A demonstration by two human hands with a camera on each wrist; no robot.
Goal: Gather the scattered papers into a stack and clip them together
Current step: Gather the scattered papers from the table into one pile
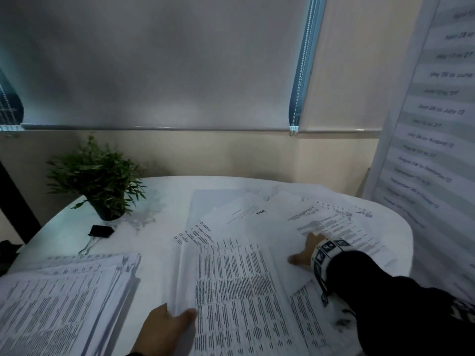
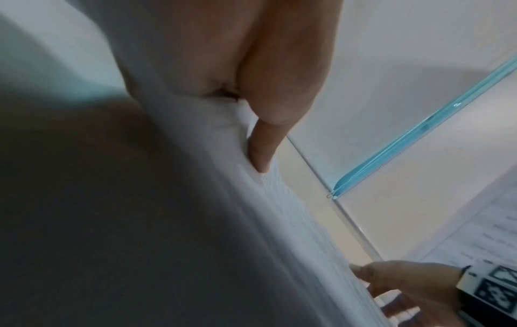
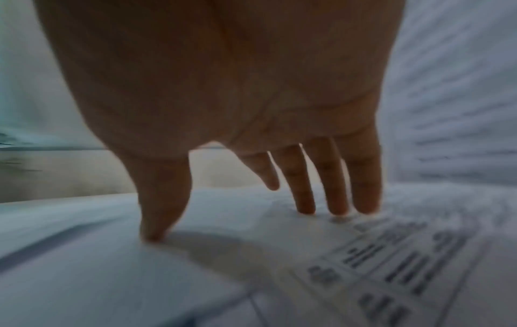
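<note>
Printed white papers lie scattered over the right half of a round white table. My left hand pinches the near edge of a bundle of printed sheets, thumb on top; the left wrist view shows the thumb pressed on the sheets. My right hand lies flat with straight, spread fingers on a far-right sheet; its fingertips touch the paper. A gathered stack lies at the near left. A black binder clip lies beyond it.
A small potted plant stands at the table's back left. A large printed schedule sheet hangs on the wall at the right, close to the table edge. A window blind hangs behind the table.
</note>
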